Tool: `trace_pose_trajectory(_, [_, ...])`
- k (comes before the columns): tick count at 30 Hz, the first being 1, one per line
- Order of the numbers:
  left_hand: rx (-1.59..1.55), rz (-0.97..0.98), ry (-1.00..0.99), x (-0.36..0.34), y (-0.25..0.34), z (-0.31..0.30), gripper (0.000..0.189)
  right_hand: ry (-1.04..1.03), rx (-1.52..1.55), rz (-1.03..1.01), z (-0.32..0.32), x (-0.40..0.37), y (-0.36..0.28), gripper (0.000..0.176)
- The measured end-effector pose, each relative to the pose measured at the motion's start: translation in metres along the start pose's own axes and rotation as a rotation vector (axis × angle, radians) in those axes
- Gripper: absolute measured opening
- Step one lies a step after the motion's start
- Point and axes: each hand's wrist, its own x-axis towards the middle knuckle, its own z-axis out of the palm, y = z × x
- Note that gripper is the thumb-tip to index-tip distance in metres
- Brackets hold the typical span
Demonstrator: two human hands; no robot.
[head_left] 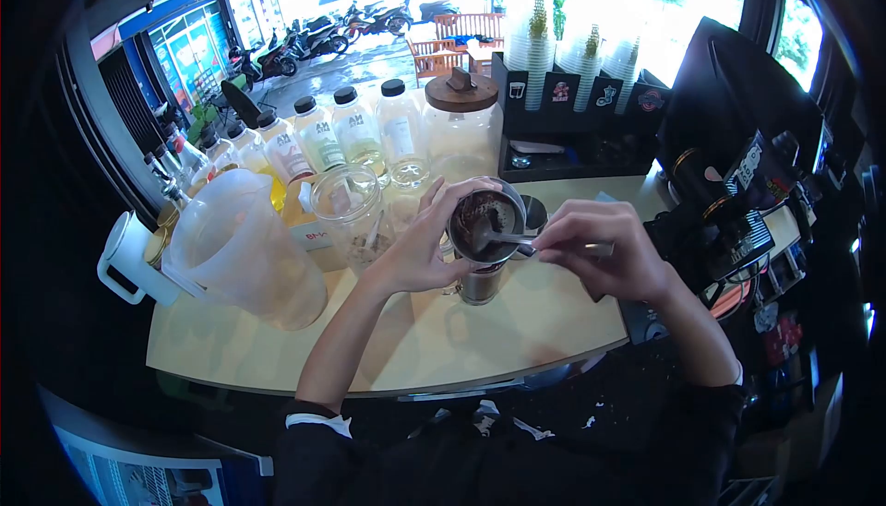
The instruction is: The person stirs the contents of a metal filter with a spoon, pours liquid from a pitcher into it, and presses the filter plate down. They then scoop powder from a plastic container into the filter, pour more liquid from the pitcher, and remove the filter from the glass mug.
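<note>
Dark sleeves [701, 432], left hand [423, 250] round cup [463, 248], right hand [606, 246] (spoon [508, 238] in pinch) over pale counter [535, 321], motorbikes [318, 40] outside.

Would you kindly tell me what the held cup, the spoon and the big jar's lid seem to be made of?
Cup: probably metal, perhaps steel, smooth, going by its grey, shiny rim.
Spoon: likely polished metal, from its silvery glint.
Jar lid: seemingly wood, judging by its warm brown colour; whether it is varnished I cannot tell.

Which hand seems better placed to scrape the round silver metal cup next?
Probably the right hand: it holds the silver metal spoon reaching into the cup; the left hand grips the cup.
</note>
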Motion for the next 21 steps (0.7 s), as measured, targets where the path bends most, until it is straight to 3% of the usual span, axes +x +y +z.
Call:
trace_pose_trajectory(5, [0.106,0.013,-0.048,0.001,0.008,0.001,0.081,-0.001,0.125,0.135,-0.004,0.005,0.008,0.008])
trace_pose_trajectory(7, [0.111,0.006,-0.058,0.001,0.009,0.001,0.081,-0.101,0.314,0.270,-0.008,0.006,0.012,0.010])
trace_pose_trajectory(10, [0.128,-0.007,-0.071,0.001,0.010,0.000,0.081,-0.078,0.537,0.392,-0.012,0.011,0.017,0.013])
trace_pose_trajectory(21, [0.153,-0.011,-0.084,0.003,0.016,0.001,0.082,-0.129,0.462,0.366,-0.012,0.022,0.029,0.023])
